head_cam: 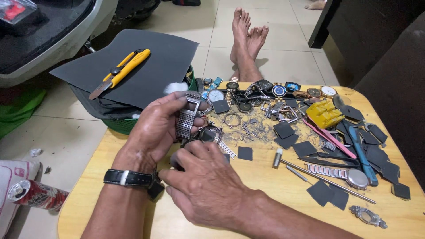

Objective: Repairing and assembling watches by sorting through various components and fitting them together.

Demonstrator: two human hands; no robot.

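**A:** What's the setup around you?

**B:** Tiled floor, and a low wooden tabletop with rounded corners. Its far edge is crowded with watch faces, loose links and dark abrasive squares. Off the far-left corner sits a green basket with a dark sheet laid over it, and a yellow utility knife rests on the sheet.

**A:** And your hands?

**B:** My left hand has its grip clenched round a metal watch bracelet, held upright above the tabletop's left half, toward the far edge. My right hand is just below it, fingers curled at the watch case. I cannot tell whether that grip has closed on anything, because my knuckles hide the fingertips.

**A:** What could go wrong from here?

**B:** My guess is 3 things. The bracelet hangs free below my thumb, so a slack hold could let it swing and knock the case against the wood. Anything small coming loose would likely vanish among the scraps, or roll off the near edge onto the floor. And the knife's blade looks extended, pointing to the sheet's left edge, on a sheet only draped over the basket. A nudge from my left elbow could tip it off.

**A:** Anything nearer the work?

**B:** The small hammer and long pin tool lie right of my right hand, so a careless sweep could scatter them.
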